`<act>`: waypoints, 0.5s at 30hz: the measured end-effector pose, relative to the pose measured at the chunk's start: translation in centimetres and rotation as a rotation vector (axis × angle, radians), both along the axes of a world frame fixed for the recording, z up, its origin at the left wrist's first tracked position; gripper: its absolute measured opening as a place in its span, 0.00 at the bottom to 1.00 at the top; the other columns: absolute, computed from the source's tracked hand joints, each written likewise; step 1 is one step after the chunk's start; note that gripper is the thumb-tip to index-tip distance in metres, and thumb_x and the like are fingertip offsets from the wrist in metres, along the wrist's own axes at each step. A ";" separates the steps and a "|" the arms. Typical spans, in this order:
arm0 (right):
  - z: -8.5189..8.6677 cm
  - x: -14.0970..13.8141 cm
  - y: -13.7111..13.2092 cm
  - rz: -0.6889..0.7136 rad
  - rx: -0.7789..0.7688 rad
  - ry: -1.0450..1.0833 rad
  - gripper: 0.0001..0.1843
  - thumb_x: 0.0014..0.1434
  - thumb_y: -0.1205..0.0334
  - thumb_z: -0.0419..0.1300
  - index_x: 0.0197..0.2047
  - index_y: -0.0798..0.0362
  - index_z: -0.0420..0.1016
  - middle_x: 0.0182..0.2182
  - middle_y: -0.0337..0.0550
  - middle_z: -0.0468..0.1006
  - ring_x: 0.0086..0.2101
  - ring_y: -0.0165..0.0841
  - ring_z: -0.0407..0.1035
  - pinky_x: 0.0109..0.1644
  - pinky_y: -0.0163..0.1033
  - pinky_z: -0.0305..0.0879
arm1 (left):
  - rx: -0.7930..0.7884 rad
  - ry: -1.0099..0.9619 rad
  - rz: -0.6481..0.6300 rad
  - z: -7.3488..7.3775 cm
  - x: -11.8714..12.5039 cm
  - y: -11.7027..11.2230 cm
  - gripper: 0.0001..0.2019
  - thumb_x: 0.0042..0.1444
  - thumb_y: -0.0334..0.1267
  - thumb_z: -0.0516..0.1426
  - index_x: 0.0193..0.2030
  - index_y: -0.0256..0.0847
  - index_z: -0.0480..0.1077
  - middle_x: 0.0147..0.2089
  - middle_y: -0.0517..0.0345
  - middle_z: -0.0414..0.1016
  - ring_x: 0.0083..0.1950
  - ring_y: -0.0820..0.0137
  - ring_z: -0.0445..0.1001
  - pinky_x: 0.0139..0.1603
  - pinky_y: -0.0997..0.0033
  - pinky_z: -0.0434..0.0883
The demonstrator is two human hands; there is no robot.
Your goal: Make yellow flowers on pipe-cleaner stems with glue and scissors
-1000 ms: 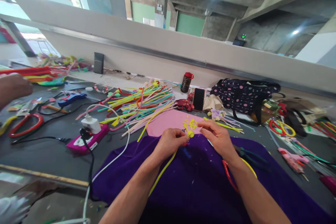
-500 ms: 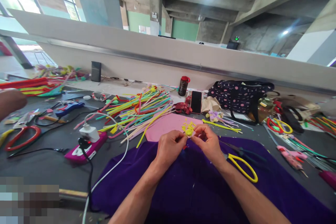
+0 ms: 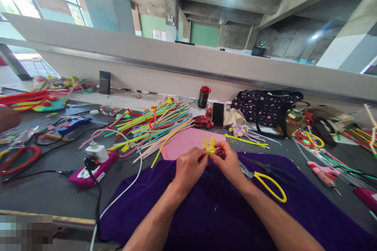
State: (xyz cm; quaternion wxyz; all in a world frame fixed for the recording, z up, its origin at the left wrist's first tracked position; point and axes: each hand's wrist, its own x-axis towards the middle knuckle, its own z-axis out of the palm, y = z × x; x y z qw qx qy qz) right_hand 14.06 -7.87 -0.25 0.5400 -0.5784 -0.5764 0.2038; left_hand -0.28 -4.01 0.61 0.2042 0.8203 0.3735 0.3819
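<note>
My left hand (image 3: 190, 166) and my right hand (image 3: 228, 162) meet over the purple cloth (image 3: 206, 208), fingertips pinched close together. Between them is a small fuzzy yellow piece (image 3: 211, 150), apparently of chenille stem; the fingers partly cover it. Just beyond, short yellow bits (image 3: 207, 140) lie on a pink sheet (image 3: 176, 145). Scissors with yellow handles (image 3: 273, 188) rest beside my right forearm, with dark-handled pliers (image 3: 279, 172) behind them. A heap of coloured chenille stems (image 3: 165, 121) spreads to the left of the sheet.
To the left stand a magenta power strip (image 3: 103, 170) with a white charger (image 3: 96, 152) and trailing cables. Red-handled scissors (image 3: 22, 160) lie farther left, near another person's hand (image 3: 8, 117). A phone (image 3: 218, 115), a bottle (image 3: 204, 97) and a patterned bag (image 3: 262, 110) line the back.
Both hands stay pinched at the yellow piece, with small finger shifts. The view has moved slightly. The other person's hand at left has drawn partly out of frame.
</note>
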 end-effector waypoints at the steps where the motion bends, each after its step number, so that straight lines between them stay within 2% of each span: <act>1: 0.0 0.0 0.0 0.007 -0.003 0.001 0.16 0.48 0.56 0.61 0.39 0.53 0.63 0.25 0.35 0.69 0.23 0.28 0.63 0.25 0.32 0.59 | 0.007 0.006 0.003 0.0 0.0 0.0 0.09 0.52 0.34 0.50 0.29 0.41 0.72 0.32 0.57 0.74 0.34 0.73 0.70 0.34 0.77 0.62; 5: 0.1 0.0 -0.2 0.020 0.026 -0.020 0.16 0.50 0.58 0.60 0.41 0.52 0.64 0.26 0.36 0.69 0.23 0.27 0.63 0.26 0.32 0.60 | 0.010 0.006 0.008 -0.1 0.0 -0.1 0.10 0.53 0.36 0.50 0.30 0.41 0.72 0.32 0.57 0.74 0.33 0.73 0.70 0.34 0.77 0.61; 8: 0.6 0.4 -0.4 0.003 0.174 -0.089 0.12 0.51 0.61 0.59 0.40 0.51 0.65 0.33 0.40 0.69 0.28 0.29 0.65 0.29 0.34 0.62 | -0.081 -0.044 0.002 0.1 0.0 0.0 0.10 0.52 0.38 0.50 0.28 0.40 0.72 0.28 0.58 0.74 0.30 0.74 0.70 0.32 0.77 0.61; 11: 1.4 1.2 -0.7 0.097 0.270 -0.218 0.07 0.53 0.64 0.58 0.37 0.50 0.70 0.40 0.44 0.68 0.37 0.34 0.66 0.32 0.36 0.65 | -0.231 -0.076 -0.030 0.2 -0.2 0.2 0.11 0.50 0.39 0.51 0.26 0.39 0.72 0.25 0.60 0.74 0.25 0.74 0.68 0.28 0.77 0.60; 15: 2.3 2.3 -0.8 0.207 0.282 -0.375 0.09 0.53 0.67 0.57 0.38 0.47 0.73 0.40 0.44 0.68 0.43 0.36 0.64 0.44 0.43 0.64 | -0.342 -0.019 -0.090 0.2 -0.3 0.4 0.11 0.47 0.39 0.51 0.26 0.38 0.73 0.23 0.60 0.73 0.24 0.73 0.67 0.25 0.76 0.58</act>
